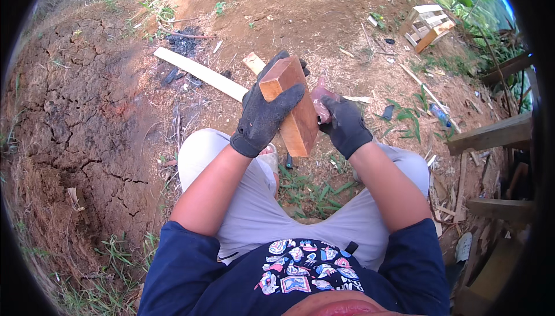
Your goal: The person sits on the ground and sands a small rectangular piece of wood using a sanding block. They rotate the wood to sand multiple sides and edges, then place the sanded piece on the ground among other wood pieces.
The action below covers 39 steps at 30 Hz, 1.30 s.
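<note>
My left hand (pixel 265 113), in a black work glove, grips a reddish-brown wooden block (pixel 296 120) and holds it upright over my knees. My right hand (pixel 346 125), also gloved in black, is closed on a pinkish-brown piece (pixel 321 101) pressed against the block's right side; what that piece is I cannot make out. I am sitting or squatting, with light grey trousers (pixel 254 212) below the hands.
A long pale plank (pixel 199 73) lies on the red cracked earth beyond my hands, next to a patch of black ash (pixel 184 43). A small wooden crate (pixel 426 26) stands at the upper right. Timber beams (pixel 491 134) and scraps pile up at the right. Grass grows between my feet.
</note>
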### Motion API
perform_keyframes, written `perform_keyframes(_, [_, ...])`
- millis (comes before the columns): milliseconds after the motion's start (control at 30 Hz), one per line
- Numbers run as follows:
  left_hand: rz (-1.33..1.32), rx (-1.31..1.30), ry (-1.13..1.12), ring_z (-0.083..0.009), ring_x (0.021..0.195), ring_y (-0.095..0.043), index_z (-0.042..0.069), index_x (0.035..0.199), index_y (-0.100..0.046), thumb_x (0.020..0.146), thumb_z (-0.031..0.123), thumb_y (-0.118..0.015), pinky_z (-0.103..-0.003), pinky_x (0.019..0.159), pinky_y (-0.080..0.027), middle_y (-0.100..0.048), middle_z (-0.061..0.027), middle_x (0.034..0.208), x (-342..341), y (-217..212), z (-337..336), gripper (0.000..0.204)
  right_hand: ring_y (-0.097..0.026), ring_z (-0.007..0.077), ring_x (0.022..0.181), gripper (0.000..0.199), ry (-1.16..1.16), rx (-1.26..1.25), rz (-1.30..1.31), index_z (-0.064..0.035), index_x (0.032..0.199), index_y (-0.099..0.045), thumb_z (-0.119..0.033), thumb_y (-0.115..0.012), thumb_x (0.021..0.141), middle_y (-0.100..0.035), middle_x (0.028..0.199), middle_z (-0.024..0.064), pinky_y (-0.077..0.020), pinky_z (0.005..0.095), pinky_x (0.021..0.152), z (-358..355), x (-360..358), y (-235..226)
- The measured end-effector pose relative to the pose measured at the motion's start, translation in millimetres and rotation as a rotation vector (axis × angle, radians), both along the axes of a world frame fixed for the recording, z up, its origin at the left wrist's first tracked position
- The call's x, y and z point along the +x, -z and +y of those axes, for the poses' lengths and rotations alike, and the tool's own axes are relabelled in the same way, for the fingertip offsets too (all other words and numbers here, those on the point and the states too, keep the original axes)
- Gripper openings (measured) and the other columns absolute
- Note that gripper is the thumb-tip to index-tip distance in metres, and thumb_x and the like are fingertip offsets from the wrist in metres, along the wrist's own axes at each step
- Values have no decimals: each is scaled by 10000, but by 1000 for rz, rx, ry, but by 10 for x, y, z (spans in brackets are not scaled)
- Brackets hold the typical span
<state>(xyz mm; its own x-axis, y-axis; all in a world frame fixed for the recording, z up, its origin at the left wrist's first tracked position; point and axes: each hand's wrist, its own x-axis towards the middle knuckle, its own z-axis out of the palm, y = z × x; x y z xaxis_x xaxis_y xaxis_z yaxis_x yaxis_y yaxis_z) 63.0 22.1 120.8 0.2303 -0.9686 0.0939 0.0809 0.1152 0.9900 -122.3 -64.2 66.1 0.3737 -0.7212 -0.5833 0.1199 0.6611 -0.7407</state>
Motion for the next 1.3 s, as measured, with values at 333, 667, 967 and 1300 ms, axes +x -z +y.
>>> perform_keyframes(333, [-426,183,-21,-323,1197,-646,7,1444,-479,791,507,-886,-451,1018,-514,-638,-184,1287,-534,136,1,918,-693,338,1160,378,-58,107,-492,-53,1412,-591,-188,-512,1068,-699,1294,165,-551,463,1024,-252,18,534])
perform_keyframes(667, [-727,-45,-44,-369,1236,-593,26,1482,-457,787,257,-803,-474,1050,-481,-565,-202,1330,-200,-11,31,810,-723,311,1032,371,-130,-1477,518,-81,1372,-676,-138,-630,1008,-756,1185,152,-557,417,913,-32,-156,-935])
perform_keyframes(967, [-450,151,121,-338,1179,-627,29,1472,-479,778,264,-791,-457,1004,-498,-606,-190,1302,-94,-78,136,797,-671,377,925,685,-217,-1850,510,-129,1445,-632,-69,-695,765,-704,1037,145,-539,480,941,106,-90,-781])
perform_keyframes(1300, [-489,224,162,-329,1162,-648,40,1416,-521,783,347,-810,-455,1001,-504,-648,-194,1260,-127,-128,170,760,-693,335,935,501,-112,-1878,656,-128,1207,-748,-67,-746,710,-713,1027,113,-563,463,860,-132,-180,-798])
